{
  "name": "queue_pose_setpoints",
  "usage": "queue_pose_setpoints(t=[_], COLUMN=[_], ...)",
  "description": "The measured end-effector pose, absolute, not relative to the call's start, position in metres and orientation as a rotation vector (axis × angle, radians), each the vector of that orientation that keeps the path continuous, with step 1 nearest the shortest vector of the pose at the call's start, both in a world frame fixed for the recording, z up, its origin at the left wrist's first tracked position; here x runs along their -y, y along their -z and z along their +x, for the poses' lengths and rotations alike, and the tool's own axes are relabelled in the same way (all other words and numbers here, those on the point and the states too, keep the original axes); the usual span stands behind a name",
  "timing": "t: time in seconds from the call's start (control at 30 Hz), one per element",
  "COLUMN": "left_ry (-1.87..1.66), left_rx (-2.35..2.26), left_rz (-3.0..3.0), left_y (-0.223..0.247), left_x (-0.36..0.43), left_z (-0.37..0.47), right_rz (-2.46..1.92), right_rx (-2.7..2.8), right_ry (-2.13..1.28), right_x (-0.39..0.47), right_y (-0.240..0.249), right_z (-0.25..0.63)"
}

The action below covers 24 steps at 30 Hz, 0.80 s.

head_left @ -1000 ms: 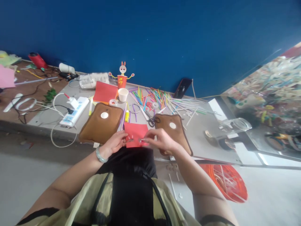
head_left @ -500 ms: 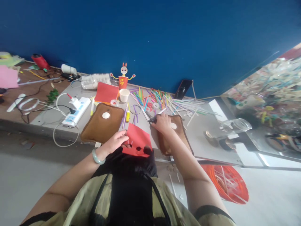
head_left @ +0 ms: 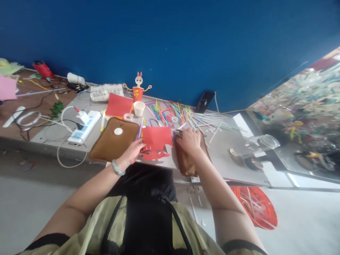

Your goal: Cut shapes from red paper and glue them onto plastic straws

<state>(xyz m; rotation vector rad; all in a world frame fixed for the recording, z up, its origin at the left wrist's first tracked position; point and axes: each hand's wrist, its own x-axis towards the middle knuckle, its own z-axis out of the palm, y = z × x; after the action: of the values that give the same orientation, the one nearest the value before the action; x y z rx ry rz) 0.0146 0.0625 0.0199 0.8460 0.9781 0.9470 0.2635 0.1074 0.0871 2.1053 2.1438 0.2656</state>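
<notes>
At the near edge of the grey table (head_left: 220,156), I see the person's left hand (head_left: 134,152) pinching a red sheet (head_left: 156,137) by its left side, fingertips closed on the paper. Gaps show along the sheet's lower part, and it sits between two brown pads. The right hand (head_left: 190,141) lies over the upper part of the right pad (head_left: 186,166), fingers bent; I cannot tell whether they grip anything. Left of the sheet lies the left pad (head_left: 113,143). Farther back, a white cup (head_left: 139,109) stands near loose coloured straws (head_left: 180,109).
</notes>
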Motion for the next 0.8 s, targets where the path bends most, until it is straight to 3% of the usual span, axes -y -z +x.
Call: queue_pose_setpoints(t=[0.27,0.47,0.53,0.6,0.7,0.8], left_ry=[-1.077,-1.144,-1.093,-0.951,-0.637,-0.48], left_rx=[-0.945,-0.971,-1.096,-1.346,-1.737,-1.848], left_rz=[0.846,0.939,1.104,1.433,1.894,2.075], left_y=[-0.04,-0.04,-0.037,-0.035,-0.036,-0.04], left_x=[-0.082,-0.097,-0.096,-0.093,-0.087,-0.082], left_z=[0.015,0.011,0.011,0.012,0.013,0.013], right_rz=[2.263,2.657,2.797,2.855,2.701,2.517], right_rx=[-2.204,-2.337,-2.458,-2.539,-2.458,-2.267], right_ry=[-0.236,0.121,0.462,1.021,1.926,2.493], right_x=[-0.093,-0.082,-0.072,-0.058,-0.038,-0.021], right_y=[-0.091,-0.089,-0.087,-0.085,-0.079,-0.07], right_z=[0.284,0.3,0.3,0.294,0.28,0.266])
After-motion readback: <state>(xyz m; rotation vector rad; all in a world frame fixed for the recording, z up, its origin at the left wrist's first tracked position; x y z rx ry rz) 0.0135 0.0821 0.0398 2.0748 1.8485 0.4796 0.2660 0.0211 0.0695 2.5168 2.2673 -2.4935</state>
